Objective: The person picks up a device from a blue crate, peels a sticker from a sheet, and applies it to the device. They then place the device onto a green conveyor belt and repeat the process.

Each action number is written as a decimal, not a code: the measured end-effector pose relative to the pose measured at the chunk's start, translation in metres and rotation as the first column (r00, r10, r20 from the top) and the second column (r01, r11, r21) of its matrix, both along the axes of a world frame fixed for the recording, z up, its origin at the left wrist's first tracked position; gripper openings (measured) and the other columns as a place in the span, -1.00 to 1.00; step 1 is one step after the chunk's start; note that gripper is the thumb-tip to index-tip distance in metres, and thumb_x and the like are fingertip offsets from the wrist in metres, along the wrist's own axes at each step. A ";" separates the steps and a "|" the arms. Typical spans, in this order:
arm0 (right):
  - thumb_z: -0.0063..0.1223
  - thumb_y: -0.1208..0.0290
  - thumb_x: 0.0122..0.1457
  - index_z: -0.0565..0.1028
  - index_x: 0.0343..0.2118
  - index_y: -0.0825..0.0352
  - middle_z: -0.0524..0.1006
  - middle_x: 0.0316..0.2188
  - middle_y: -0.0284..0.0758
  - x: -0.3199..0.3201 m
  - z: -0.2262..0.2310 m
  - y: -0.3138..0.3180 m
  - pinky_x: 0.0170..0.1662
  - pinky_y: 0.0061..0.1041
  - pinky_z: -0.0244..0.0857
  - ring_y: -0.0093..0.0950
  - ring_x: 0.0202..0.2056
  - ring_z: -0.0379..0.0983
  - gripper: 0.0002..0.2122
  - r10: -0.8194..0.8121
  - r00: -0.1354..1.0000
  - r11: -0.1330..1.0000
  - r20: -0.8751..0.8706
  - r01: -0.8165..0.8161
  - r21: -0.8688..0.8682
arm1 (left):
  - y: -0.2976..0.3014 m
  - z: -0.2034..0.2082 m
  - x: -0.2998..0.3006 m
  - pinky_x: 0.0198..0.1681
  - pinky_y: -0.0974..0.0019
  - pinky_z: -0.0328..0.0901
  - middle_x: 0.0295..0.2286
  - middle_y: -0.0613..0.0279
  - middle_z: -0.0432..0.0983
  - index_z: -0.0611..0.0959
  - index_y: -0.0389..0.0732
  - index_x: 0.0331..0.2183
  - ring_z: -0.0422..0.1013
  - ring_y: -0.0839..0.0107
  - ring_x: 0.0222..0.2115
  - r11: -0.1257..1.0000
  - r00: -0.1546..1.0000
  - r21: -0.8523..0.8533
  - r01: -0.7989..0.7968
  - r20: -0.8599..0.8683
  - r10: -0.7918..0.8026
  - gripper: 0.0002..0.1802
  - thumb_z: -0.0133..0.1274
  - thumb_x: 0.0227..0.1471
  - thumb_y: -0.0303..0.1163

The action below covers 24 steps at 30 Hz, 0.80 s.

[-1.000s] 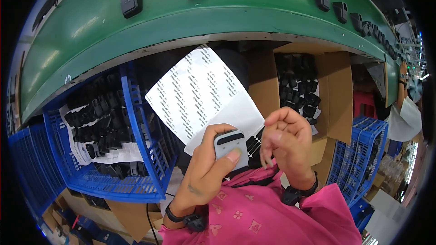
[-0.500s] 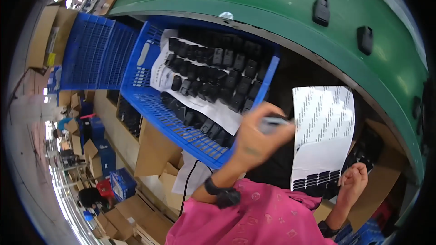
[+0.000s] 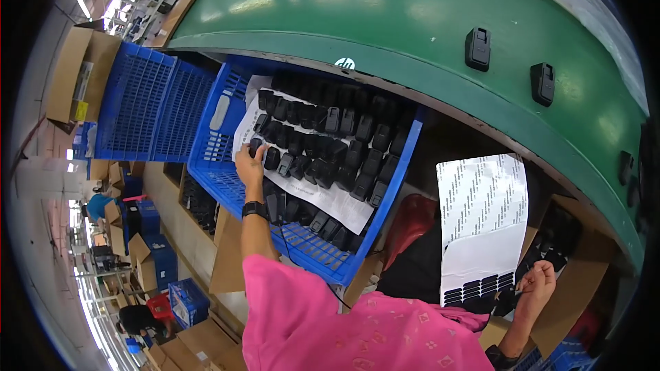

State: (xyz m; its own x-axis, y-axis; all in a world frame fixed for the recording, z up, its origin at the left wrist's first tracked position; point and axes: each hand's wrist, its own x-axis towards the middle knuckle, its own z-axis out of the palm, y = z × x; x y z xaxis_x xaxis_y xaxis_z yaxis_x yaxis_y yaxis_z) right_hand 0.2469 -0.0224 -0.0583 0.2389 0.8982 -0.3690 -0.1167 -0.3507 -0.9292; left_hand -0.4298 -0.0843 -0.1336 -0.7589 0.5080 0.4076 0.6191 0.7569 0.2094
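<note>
At the left end of the blue basket (image 3: 403, 172), my left hand (image 3: 247, 167) is closed on a small black plastic device (image 3: 255, 145), among rows of similar devices (image 3: 347, 120) standing on white paper (image 3: 323, 200). My right hand (image 3: 537, 284) is beside the lower right corner of a white label sheet (image 3: 481, 199), its fingers pinched together. Whether anything is between them is too small to make out. Several black oblong stickers (image 3: 479, 288) line the sheet's lower end, over my lap.
A green bench (image 3: 385, 7) curves across the far side, with black devices (image 3: 478, 49) (image 3: 542, 84) lying on it. Another blue crate (image 3: 134, 99) stands left of the basket. Cardboard boxes (image 3: 584, 282) flank me, and a dark cable (image 3: 289, 254) hangs by the basket's near side.
My left hand has gone from beside the label sheet leftward into the basket, carrying the small device to the end of a row. My right hand has stayed near the sheet's corner.
</note>
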 end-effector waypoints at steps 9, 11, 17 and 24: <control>-0.03 0.45 0.15 0.37 -0.39 0.33 0.26 -0.69 -0.48 -0.004 0.001 -0.010 -0.64 -0.74 0.09 -0.71 -0.69 0.18 -0.92 -0.039 0.991 0.999 0.124 0.042 -0.023 | -0.010 -0.017 -0.031 -0.23 0.00 0.22 -0.39 -0.21 0.47 0.55 -0.34 -0.36 0.36 -0.16 -0.29 0.980 0.945 0.072 0.183 0.261 -0.196 -0.54 -0.29 0.18 -0.15; -0.02 0.45 0.15 0.38 -0.41 0.33 0.27 -0.69 -0.49 -0.007 0.004 -0.013 -0.65 -0.73 0.11 -0.71 -0.69 0.19 -0.92 -0.005 0.984 1.000 0.180 0.001 0.023 | -0.016 -0.013 -0.041 -0.24 0.01 0.22 -0.40 -0.16 0.47 0.55 -0.32 -0.36 0.36 -0.13 -0.32 0.990 0.990 -0.009 0.139 -0.030 -0.139 -0.59 -0.24 0.15 -0.17; -0.01 0.53 0.11 0.43 -0.38 0.36 0.35 -0.63 -0.48 -0.018 0.004 -0.019 -0.58 -0.73 0.13 -0.71 -0.64 0.26 -0.96 0.058 0.915 0.996 0.398 -0.080 0.039 | 0.148 0.115 0.144 -0.30 0.33 0.32 -0.41 0.08 0.52 0.53 -0.32 -0.22 0.45 0.34 -0.39 0.700 0.788 0.530 0.478 0.094 -0.609 -0.65 0.05 0.05 -0.24; 0.09 0.60 -0.03 0.51 -0.22 0.43 0.37 -0.54 -0.30 -0.042 0.042 -0.025 -0.50 -0.64 0.20 -0.54 -0.53 0.34 -0.75 0.163 0.586 0.892 0.793 -0.431 0.135 | 0.284 0.157 0.325 -0.19 0.08 0.30 -0.19 -0.13 0.41 0.35 -0.18 0.01 0.40 -0.04 -0.22 0.557 0.557 0.076 0.827 0.025 -0.830 -0.23 0.09 -0.10 0.15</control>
State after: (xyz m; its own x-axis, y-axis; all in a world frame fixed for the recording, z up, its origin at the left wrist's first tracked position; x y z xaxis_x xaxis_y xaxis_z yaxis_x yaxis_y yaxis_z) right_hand 0.2052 -0.0474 -0.0165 0.0065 0.9958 0.0916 0.7201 0.0589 -0.6913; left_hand -0.1045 0.1997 0.0236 -0.0337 0.9040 0.4262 0.9545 -0.0973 0.2820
